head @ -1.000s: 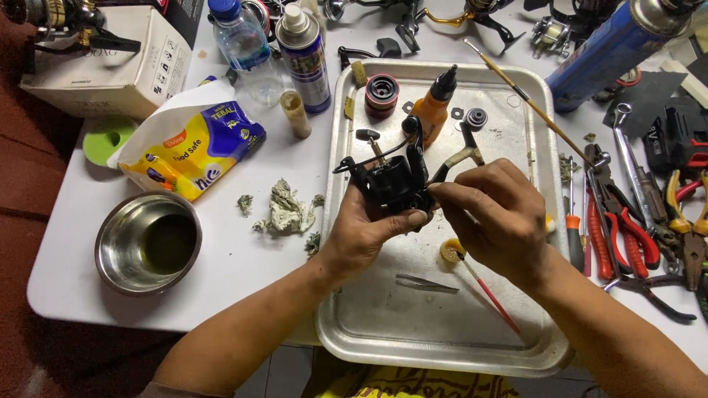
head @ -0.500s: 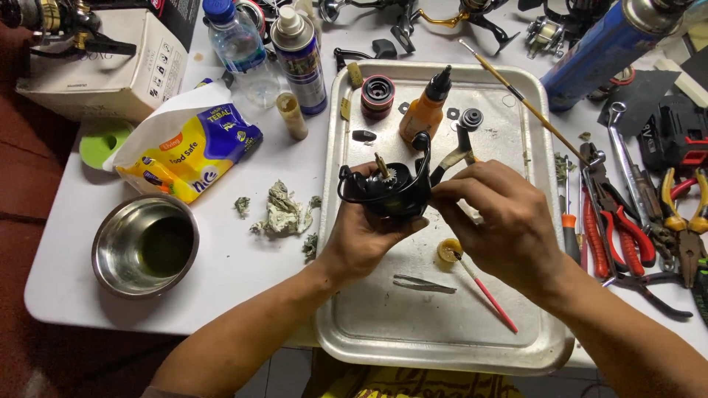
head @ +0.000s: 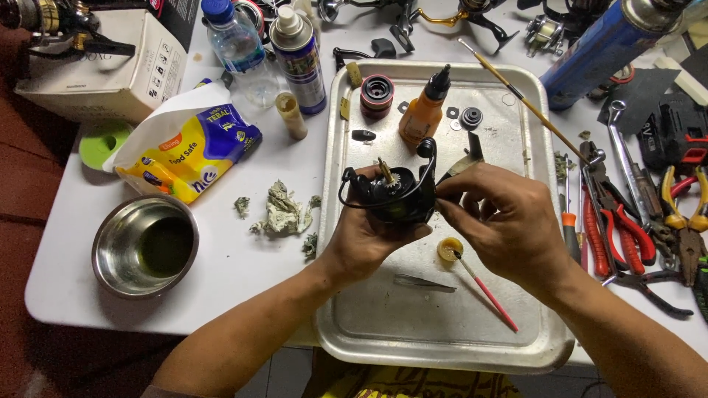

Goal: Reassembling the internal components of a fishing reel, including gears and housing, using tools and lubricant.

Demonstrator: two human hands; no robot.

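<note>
My left hand (head: 361,239) grips a black fishing reel body (head: 391,193) from below, holding it above a metal tray (head: 413,332). A small brass gear and shaft stick up from the reel's open top. My right hand (head: 505,221) pinches the reel's right side with fingertips. Just below the hands, on the tray, lie a small yellow cap with a pink-handled brush (head: 479,284) and metal tweezers (head: 424,282).
On the tray's far end stand an orange oil bottle (head: 424,114), a dark spool (head: 377,96) and small washers. Left of the tray are a steel bowl (head: 145,247), crumpled dirty tissue (head: 284,214), a tissue pack (head: 188,151), a spray can (head: 299,55). Pliers and tools (head: 627,221) lie right.
The reel has been turned in my hands, so its open side with the brass gear now faces up. Both hands stay on it over the tray.
</note>
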